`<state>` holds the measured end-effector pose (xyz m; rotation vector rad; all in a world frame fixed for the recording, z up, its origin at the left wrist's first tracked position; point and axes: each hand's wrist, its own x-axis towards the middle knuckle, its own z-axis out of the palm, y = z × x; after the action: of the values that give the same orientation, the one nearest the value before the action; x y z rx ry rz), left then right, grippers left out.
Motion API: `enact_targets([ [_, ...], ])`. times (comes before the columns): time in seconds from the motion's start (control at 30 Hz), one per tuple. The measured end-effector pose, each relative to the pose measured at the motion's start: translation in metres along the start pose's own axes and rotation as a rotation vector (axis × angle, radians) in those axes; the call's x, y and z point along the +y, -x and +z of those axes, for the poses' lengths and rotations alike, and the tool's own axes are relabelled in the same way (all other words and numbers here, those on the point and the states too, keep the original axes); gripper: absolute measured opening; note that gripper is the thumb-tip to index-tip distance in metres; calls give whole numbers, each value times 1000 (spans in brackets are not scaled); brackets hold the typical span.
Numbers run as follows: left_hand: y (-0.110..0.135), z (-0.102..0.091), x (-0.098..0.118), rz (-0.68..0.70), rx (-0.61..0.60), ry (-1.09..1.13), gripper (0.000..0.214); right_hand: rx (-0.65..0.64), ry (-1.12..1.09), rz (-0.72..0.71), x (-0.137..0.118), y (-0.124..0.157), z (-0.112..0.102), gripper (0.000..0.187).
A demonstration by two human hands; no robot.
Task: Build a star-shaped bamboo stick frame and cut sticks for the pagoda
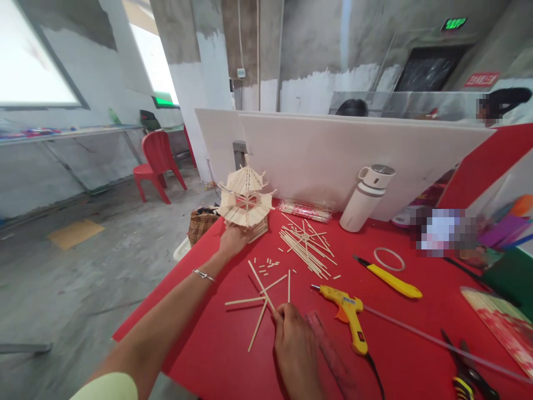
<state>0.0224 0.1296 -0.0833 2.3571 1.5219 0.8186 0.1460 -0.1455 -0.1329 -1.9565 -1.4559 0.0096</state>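
A small pavilion model (pixel 246 200) built of thin wooden sticks stands at the table's back left corner. My left hand (pixel 234 240) reaches to its base and grips it low down, with the fingertips partly hidden under the lower roof. Closer to me, several sticks meet in a star-shaped stick frame (pixel 265 298) lying on the red table. My right hand (pixel 293 341) is closed in a pinch at the near end of one of its sticks. Short cut stick pieces (pixel 270 263) are scattered just beyond the frame.
Loose sticks (pixel 306 253) lie mid-table, with a stick pack (pixel 306 210) behind. A white bottle (pixel 367 198) stands before the white partition (pixel 308 150). To the right are a glue gun (pixel 347 314), utility knife (pixel 393 280), tape ring (pixel 389 259), red ruler (pixel 328 350) and scissors (pixel 468 366).
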Motion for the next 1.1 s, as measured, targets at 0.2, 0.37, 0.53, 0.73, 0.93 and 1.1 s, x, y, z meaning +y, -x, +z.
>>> enact_targets([
  [0.2, -8, 13, 2, -135, -28, -37, 53, 22, -39, -71, -2, -3, -3, 33],
  [0.37, -13, 13, -2, -248, 45, 30, 47, 45, -23, -66, -2, -5, -7, 36],
  [0.53, -22, -16, -13, -374, 236, 241, 31, 44, -44, -69, -1, -5, -7, 41],
  [0.73, -40, -55, -11, -464, 420, 717, 32, 40, -251, 25, -4, -13, -13, 39],
  [0.93, -39, -111, 12, -419, 495, 1443, 20, 67, -426, 45, -9, -20, -21, 36],
  [1.1, -2, -145, 20, -317, 205, 1826, 28, 151, -501, -29, -13, -25, -32, 34],
])
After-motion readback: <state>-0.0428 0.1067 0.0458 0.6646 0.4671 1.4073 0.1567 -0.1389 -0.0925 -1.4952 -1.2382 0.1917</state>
